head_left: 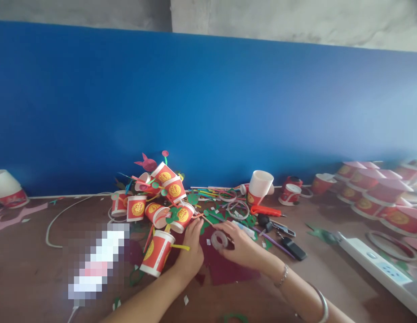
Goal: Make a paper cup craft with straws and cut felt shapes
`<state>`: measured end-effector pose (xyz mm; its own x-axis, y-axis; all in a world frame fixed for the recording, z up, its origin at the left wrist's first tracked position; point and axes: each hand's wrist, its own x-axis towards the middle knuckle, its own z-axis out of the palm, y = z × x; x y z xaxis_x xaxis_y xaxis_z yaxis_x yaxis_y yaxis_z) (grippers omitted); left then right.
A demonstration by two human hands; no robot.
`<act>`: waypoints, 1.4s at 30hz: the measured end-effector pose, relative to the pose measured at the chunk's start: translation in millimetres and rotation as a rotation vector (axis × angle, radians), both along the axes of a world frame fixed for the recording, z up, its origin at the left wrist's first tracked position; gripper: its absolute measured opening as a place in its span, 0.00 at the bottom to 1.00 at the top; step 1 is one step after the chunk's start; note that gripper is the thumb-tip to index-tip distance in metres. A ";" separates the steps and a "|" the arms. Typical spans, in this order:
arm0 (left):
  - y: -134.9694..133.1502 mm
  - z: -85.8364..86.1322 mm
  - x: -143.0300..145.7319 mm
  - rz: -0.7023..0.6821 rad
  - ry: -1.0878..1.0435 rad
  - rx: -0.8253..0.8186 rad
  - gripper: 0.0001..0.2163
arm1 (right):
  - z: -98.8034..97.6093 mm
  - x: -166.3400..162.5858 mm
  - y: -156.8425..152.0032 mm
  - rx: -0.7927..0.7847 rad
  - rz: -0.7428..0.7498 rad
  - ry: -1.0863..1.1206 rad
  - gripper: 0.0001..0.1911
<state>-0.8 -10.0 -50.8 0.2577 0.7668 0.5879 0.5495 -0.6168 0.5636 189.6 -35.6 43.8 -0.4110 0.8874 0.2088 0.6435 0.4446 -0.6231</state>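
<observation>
My left hand (192,249) is closed against the lower right side of a red paper cup (182,217) with a yellow emblem; its thumb is hidden. That cup belongs to a cluster of joined red cups, decorated with green paper discs and coloured strips. The lowest red cup (157,253) leans beside my left wrist, a yellow strip (180,247) sticking out of it. Thumb and forefinger of my right hand (238,244) close at a clear tape roll (219,241), low over dark red paper (225,271). A thin stick (207,219) runs towards the right fingers, partly covered by them.
A lit phone-like screen (97,264), blurred out, lies at left. Orange cutter (267,211), keys and black fob (293,248) lie right of my hands. White cups (262,181) stand behind. A power strip (379,264) and stacked cups (366,188) occupy the right. A blue panel (208,107) rises behind.
</observation>
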 end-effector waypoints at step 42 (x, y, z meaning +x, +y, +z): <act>-73.0 55.8 20.0 -0.386 0.611 0.369 0.18 | 10.5 32.2 33.0 -0.073 -0.198 -0.138 0.13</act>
